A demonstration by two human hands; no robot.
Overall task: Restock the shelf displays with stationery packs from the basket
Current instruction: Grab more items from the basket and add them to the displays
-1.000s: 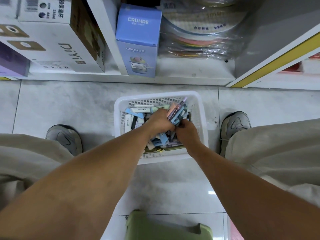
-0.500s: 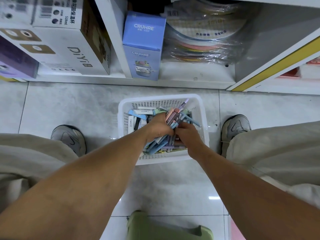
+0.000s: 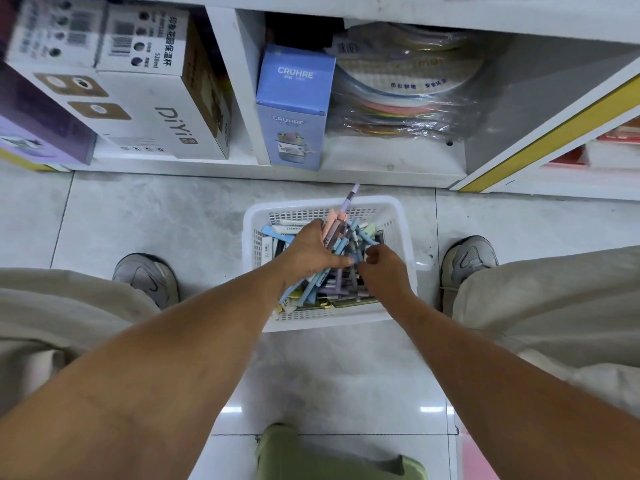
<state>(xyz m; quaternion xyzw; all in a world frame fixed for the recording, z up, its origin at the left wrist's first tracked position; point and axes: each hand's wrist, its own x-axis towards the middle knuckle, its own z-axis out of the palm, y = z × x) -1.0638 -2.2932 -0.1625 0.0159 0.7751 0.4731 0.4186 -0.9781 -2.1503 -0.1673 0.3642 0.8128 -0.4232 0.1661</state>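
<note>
Head view, person seated or crouched over a white basket (image 3: 398,216) sitting on the tiled floor (image 3: 156,216) just in front of the bottom shelf (image 3: 381,157).

Left hand (image 3: 310,251) is gripping a bundle of stationery packs (image 3: 337,237): fingers are curled round a fan of pastel pen-like packs, pink, lilac and blue. The bundle's long axis is running from the basket's near-left corner toward its far edge, with one lilac tip poking past the far rim toward the shelf.

Right hand (image 3: 382,268) is hovering over the right half of the basket, just beside the bundle, fingers curled in. Whether it is pinching a pack or closing on nothing, I cannot tell; the fingertips are hidden among the packs.

More loose packs (image 3: 318,292) are lying in the basket under both hands, mostly along the near edge.

Judgement: the gathering step is under way and nothing is being placed yet. The left hand is the nearer one, already carrying the load, and the shelf lies straight ahead of it, so the lift would go forward and up. The splayed bundle looks loose; outer packs could slip out.

On the shelf: a blue CRUHRE box (image 3: 294,109) and a white DiYi box (image 3: 156,109).
</note>
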